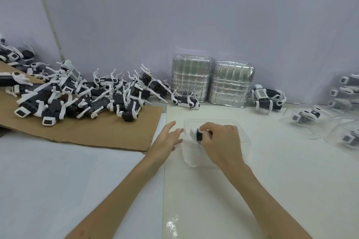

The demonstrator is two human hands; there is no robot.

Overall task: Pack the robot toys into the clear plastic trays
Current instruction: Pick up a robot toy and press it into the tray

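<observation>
Observed: the right hand [221, 141] is curled over a small black-and-white plastic robot toy [198, 134], fingertips and thumb pinching it, and holds it within the outline of a clear, rectangular, thin-walled plastic tray [240, 128] lying open on the white surface [272, 180] directly ahead of the person. Whether the toy is already seated on the tray floor or only held above it cannot be told, as the hand covers most of it. Only its black end and a white part show at the hand's left edge, so its long axis cannot be read with confidence. The tray's long axis runs away from the person. The left hand [167, 137] is flat with straight fingers, holds nothing, and lies just beside the tray's left wall with the fingertips at or touching the rim. Judgement: the coming move turns on the toy being lined up with the tray's length under the right hand, which is the nearer and working hand, while the left hand steadies the light tray against sliding. The supply, a heap of matching robot toys [77, 95] on a brown corrugated cardboard sheet [108, 132], lies to the left, on the left hand's side. Filled clear trays [308, 120] lie to the far right.
</observation>
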